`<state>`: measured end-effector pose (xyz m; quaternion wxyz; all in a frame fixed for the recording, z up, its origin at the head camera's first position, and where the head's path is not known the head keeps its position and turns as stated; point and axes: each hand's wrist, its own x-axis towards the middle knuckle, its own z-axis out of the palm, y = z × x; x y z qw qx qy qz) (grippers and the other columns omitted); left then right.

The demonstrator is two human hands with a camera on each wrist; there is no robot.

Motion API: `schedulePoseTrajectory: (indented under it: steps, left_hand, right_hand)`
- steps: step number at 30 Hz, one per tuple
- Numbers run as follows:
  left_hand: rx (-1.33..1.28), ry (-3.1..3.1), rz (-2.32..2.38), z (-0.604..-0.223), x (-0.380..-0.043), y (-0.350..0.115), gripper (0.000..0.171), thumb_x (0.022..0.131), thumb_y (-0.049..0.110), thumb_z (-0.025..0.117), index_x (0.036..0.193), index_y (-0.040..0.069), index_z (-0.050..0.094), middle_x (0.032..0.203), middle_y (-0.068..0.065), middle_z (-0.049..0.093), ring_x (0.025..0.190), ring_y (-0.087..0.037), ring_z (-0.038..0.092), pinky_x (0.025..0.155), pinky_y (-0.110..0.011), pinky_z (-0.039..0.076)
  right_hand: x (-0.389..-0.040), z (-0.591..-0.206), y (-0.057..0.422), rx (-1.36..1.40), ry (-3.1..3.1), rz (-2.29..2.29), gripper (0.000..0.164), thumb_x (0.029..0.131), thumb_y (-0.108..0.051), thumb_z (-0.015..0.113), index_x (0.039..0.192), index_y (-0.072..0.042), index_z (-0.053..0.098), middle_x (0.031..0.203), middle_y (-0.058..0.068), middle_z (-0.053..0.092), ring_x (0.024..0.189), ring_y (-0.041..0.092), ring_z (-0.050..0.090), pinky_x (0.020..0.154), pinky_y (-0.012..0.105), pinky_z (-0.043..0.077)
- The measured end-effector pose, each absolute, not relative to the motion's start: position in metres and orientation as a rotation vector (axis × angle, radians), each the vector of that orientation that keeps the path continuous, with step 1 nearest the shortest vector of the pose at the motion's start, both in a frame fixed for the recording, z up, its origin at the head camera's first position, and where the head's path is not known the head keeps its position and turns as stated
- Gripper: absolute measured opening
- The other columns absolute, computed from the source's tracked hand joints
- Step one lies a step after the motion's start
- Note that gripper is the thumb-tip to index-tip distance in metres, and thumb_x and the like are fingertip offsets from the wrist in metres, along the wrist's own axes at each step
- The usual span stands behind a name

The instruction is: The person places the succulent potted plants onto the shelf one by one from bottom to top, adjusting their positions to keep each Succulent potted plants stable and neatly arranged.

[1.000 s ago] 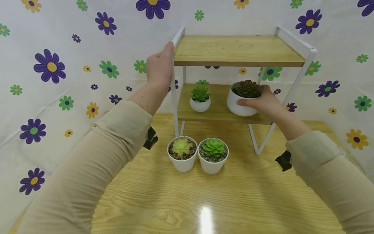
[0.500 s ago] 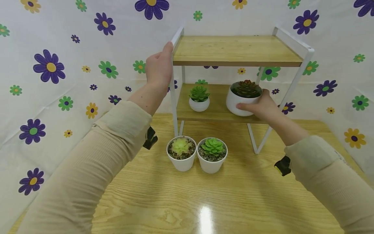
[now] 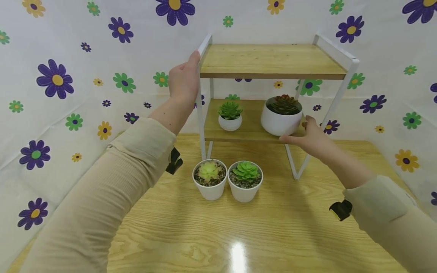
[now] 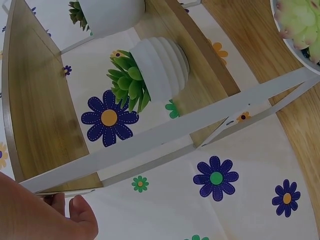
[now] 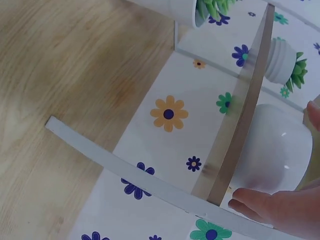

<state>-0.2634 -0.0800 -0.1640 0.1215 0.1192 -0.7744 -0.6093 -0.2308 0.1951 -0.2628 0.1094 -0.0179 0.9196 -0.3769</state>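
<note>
Purple, green and yellow flowers [image 3: 54,79] dot the white cloth [image 3: 78,22] behind a shiny wooden surface [image 3: 164,227]. On it stands a rack [image 3: 273,58] with two wooden boards and a white frame [image 3: 202,121]. The two hands are far apart. The left hand [image 3: 184,81] holds on to the frame near its top left corner. The right hand [image 3: 310,138] has its thumb and fingers spread, just beside the big white pot [image 3: 280,121], and I can't tell if the thumb touches it. That pot stands upright on the right of the lower board, with a dark plant [image 3: 285,105] in it. To its left sits a small white pot [image 3: 230,123] with a green plant [image 3: 230,109]. Two more pots stand side by side on the surface in front, one with a pale plant [image 3: 209,171] and one with a bright green plant [image 3: 246,171]
</note>
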Motion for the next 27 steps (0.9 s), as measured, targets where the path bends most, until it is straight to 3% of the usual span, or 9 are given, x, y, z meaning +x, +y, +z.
schedulePoseTrajectory:
  steps: [13,16,21,25,27]
  left_hand:
    - [0.334,-2.231,-1.809,-0.164,-0.261,-0.082,0.047,0.093,0.053,0.042,0.064,0.017,0.037,0.109,0.002,0.05,0.094,-0.01,0.043,0.081,-0.027,0.039]
    - [0.339,-2.234,-1.816,-0.164,-0.26,-0.082,0.044,0.093,0.054,0.042,0.068,0.018,0.043,0.113,0.002,0.05,0.096,-0.01,0.043,0.084,-0.028,0.039]
    - [0.347,-2.257,-1.806,-0.165,-0.259,-0.082,0.043,0.093,0.055,0.04,0.092,0.017,0.061,0.119,0.002,0.05,0.101,-0.011,0.042,0.089,-0.03,0.041]
    - [0.345,-2.266,-1.798,-0.165,-0.259,-0.082,0.05,0.093,0.055,0.039,0.113,0.016,0.064,0.124,0.002,0.051,0.104,-0.011,0.043,0.091,-0.03,0.041]
    - [0.344,-2.272,-1.795,-0.166,-0.259,-0.082,0.051,0.093,0.055,0.039,0.114,0.016,0.063,0.126,0.002,0.051,0.105,-0.011,0.043,0.092,-0.031,0.041]
  right_hand:
    - [-0.192,-0.274,0.181,-0.281,2.65,-1.196,0.104,0.086,-0.037,0.065,0.146,0.003,-0.009,0.15,0.033,0.008,0.135,0.054,0.016,0.109,0.058,0.021]
    - [-0.184,-0.281,0.177,-0.309,2.651,-1.164,0.105,0.084,-0.04,0.067,0.146,0.004,-0.005,0.15,0.032,0.013,0.134,0.053,0.019,0.109,0.057,0.023]
    - [-0.178,-0.296,0.171,-0.364,2.643,-1.145,0.103,0.082,-0.037,0.071,0.145,0.008,0.002,0.148,0.034,0.017,0.133,0.053,0.023,0.108,0.057,0.025]
    - [-0.178,-0.311,0.165,-0.392,2.635,-1.138,0.103,0.079,-0.034,0.073,0.144,0.01,0.006,0.146,0.035,0.021,0.132,0.053,0.023,0.107,0.059,0.026]
    - [-0.178,-0.319,0.162,-0.398,2.635,-1.133,0.103,0.078,-0.033,0.075,0.144,0.01,0.008,0.145,0.035,0.023,0.133,0.052,0.024,0.106,0.059,0.027]
